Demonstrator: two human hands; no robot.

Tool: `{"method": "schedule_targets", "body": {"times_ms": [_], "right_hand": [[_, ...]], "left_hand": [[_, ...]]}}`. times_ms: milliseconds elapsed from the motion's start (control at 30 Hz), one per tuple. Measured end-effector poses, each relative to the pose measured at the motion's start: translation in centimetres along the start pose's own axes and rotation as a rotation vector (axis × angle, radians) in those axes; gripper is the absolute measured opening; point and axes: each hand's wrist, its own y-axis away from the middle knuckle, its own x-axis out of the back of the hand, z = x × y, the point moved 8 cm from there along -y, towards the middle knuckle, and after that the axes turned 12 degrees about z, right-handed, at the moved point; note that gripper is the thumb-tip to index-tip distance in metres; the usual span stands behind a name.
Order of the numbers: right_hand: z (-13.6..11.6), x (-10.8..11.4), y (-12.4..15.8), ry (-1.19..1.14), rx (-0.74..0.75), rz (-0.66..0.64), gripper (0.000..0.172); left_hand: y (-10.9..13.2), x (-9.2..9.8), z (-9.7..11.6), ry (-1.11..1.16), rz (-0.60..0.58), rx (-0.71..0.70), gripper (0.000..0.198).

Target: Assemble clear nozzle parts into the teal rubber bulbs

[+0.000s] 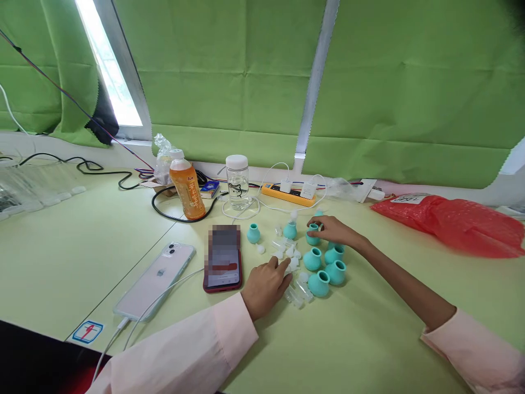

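Note:
My right hand [334, 231] has its thumb and fingers closed at the rim of a small turquoise round-bellied pot [313, 238], which stands upright on the table. Fingers apart, my left hand [266, 282] reaches over a scatter of small white plastic pieces [290, 251]; whether it touches one is hard to see. Below its fingertips lie several clear little tubes [303, 290]. More turquoise pots stand to the right, among them one in front [319, 284]. A separate pot [253, 233] is at the left, and another pot [290, 230] has a white piece on top.
Left of my left hand lie a red-cased phone [222, 276] and a pale phone [158, 279] with a white cable. Behind stand an orange drink bottle [187, 186], a clear jar [237, 186] and a yellow power strip [287, 195]. A red plastic bag [455, 224] lies right.

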Motion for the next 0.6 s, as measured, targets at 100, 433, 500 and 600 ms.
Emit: {"method": "schedule_targets", "body": {"times_ms": [100,433,500,600], "right_hand": [[-0.6,0.4,-0.6,0.006,0.001,0.051,0.050],[-5.4,1.0,-2.0,-0.047,0.059,0.249,0.034],[-6.6,3.8,-0.6,-0.062,0.059,0.380,0.035],[-9.9,7.6,3.5,-0.192,0.162,0.499,0.027]], "left_hand": [[0.1,0.0,0.3,-0.014,-0.018,-0.022,0.035],[0.0,1.1,0.2,0.068,0.087,0.016,0.037],[0.0,2.6,-0.2,0.192,0.179,0.073,0.033],[0.4,4.8,-0.7,0.464,0.317,0.138,0.027]]}}
